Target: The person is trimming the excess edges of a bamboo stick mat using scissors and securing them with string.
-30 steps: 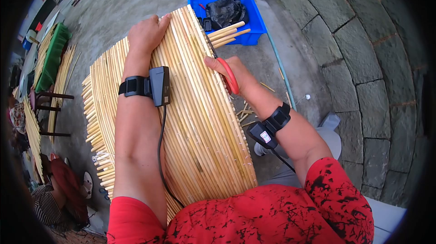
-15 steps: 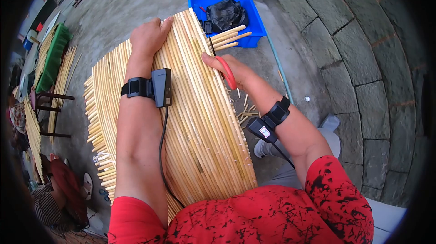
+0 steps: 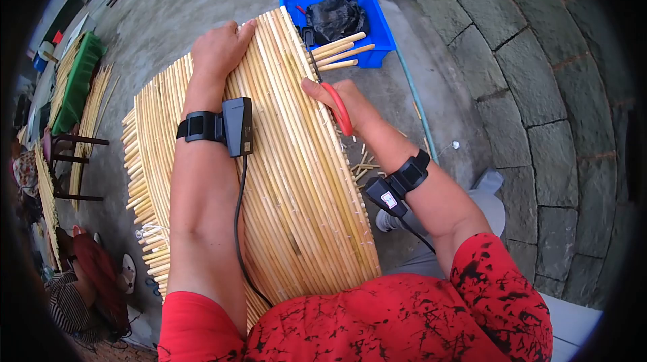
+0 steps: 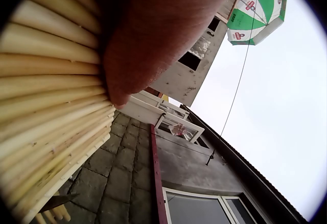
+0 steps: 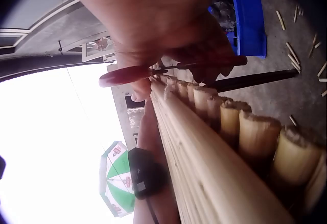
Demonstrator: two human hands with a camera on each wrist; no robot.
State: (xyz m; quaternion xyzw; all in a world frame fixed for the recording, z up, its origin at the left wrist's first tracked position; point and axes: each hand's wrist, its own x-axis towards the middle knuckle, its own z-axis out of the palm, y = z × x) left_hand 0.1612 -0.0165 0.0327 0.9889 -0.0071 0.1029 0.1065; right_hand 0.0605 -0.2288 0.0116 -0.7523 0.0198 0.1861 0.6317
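Observation:
A mat of pale reed-like sticks (image 3: 283,160), bound side by side, lies tilted across the person's front. At its far edge the left hand (image 3: 219,52) grips it, thumb on top and the other fingers hidden beyond the edge. The right hand (image 3: 347,103) holds red-handled scissors (image 3: 339,109) at the mat's right edge. Their dark blade (image 5: 255,78) runs along the stick ends, and its tip also shows in the left wrist view. Cut stick ends (image 5: 258,132) line up close below that hand. Several longer sticks (image 3: 340,51) jut out past the blade.
A blue plastic bin (image 3: 377,18) with a black bag (image 3: 337,17) stands beyond the mat. Short offcuts (image 3: 364,167) litter the concrete floor. At the left are a green tray (image 3: 77,86), stick bundles and another person (image 3: 81,294). Cables run from both wrist cameras.
The scissors and right hand shift only slightly along the mat's right edge. A short piece seen below the right hand half a second ago no longer shows there. The left hand keeps its place.

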